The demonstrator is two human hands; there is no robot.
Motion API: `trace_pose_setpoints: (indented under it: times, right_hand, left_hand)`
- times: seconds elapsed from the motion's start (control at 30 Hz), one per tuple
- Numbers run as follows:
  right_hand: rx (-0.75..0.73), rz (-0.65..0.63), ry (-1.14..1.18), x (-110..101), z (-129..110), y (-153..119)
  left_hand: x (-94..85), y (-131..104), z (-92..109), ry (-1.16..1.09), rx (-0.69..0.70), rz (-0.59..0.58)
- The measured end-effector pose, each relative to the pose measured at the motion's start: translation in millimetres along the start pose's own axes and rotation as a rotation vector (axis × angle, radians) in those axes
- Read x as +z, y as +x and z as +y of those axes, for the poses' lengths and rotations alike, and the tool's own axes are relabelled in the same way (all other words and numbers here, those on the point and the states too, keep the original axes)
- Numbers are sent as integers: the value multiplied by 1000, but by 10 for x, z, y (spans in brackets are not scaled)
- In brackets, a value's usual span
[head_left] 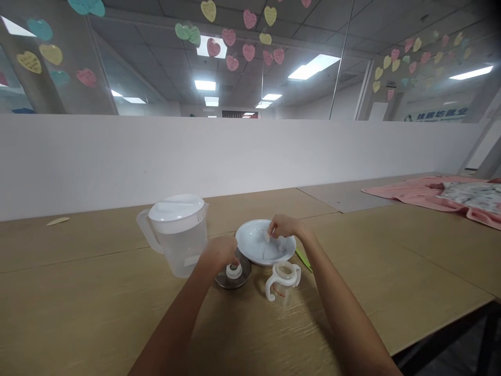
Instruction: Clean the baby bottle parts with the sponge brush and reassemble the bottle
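Observation:
My left hand is closed at a small white ring-shaped piece, which rests in a dark round dish. Over the white plate, my right hand pinches a small pale piece with a thin straw-like stem pointing down to the plate. A clear bottle with white handles stands upright without a lid, in front of the plate. To the left of my left hand is a translucent pitcher with its white lid on.
A green strip-like object lies right of the plate. A flat yellowish piece is at the far left. Pink cloth with a patterned white fabric covers the right back. Behind the table stands a white partition.

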State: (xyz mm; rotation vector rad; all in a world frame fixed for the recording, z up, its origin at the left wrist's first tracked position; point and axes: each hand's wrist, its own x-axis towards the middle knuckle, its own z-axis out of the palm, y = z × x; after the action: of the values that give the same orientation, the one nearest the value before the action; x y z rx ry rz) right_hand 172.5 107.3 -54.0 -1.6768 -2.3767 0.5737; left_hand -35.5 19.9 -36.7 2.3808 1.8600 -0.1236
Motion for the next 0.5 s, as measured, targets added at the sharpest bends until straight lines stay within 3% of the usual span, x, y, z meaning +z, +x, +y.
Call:
trace_pose_setpoints:
  times: [0.13, 0.23, 0.37, 0.5]
  right_hand:
    - [68, 68, -72, 228, 14, 154]
    - [107, 48, -81, 352, 7, 198]
    - [126, -136, -40, 378, 20, 160]
    - [77, -277, 53, 234, 23, 51]
  left_hand:
    - [92, 72, 53, 9, -18, -15]
    - [121, 73, 72, 5, -18, -1]
    - [152, 62, 57, -19, -14, 16]
    - [210, 98, 35, -82, 10, 43]
